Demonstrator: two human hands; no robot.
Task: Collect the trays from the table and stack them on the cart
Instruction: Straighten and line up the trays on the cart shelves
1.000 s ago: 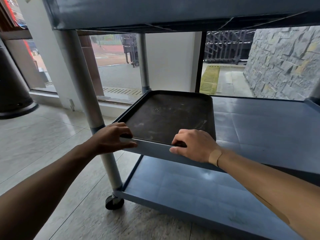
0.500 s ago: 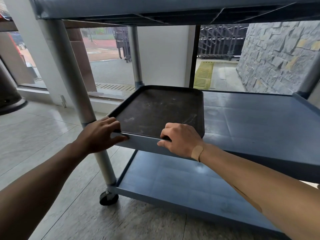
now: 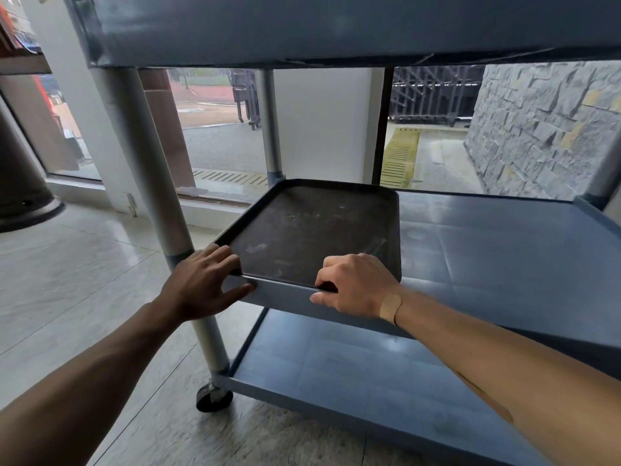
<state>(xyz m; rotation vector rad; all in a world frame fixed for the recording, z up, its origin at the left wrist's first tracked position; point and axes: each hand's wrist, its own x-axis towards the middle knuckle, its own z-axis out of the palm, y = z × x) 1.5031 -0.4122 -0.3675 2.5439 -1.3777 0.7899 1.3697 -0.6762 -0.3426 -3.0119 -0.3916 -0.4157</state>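
The tray (image 3: 312, 233) lies flat on the middle shelf (image 3: 504, 257) of the cart (image 3: 336, 31), at the left end, its near edge level with the shelf's near lip.

**Risks (judged from this position)**
- The tray's near left corner sits close to the cart's near left post (image 3: 144, 163). A push angled to the left could jam the corner against the post.
- The near edge lies at the shelf lip. If the hands let go before the tray is seated further in, it could slide back toward the near side and drop to the floor (image 3: 67, 264).
- The fingers of both hands lie over the near rim. A hard push could pinch them between the rim and the shelf lip.
- The wheel (image 3: 214, 397) shows no visible lock. Force on the tray could roll the cart away.

**Left hand** (image 3: 201, 287)
Half open, fingers spread. The fingertips rest on the tray's near left corner; the thumb lies along the front face of the shelf lip below. It presses and steadies and does not clench.

**Right hand** (image 3: 356, 284)
Curled. The fingers hook over the near rim, right of centre, with the thumb under the edge against the shelf lip: a light grasp on the tray. An adhesive plaster (image 3: 390, 305) shows on the wrist.
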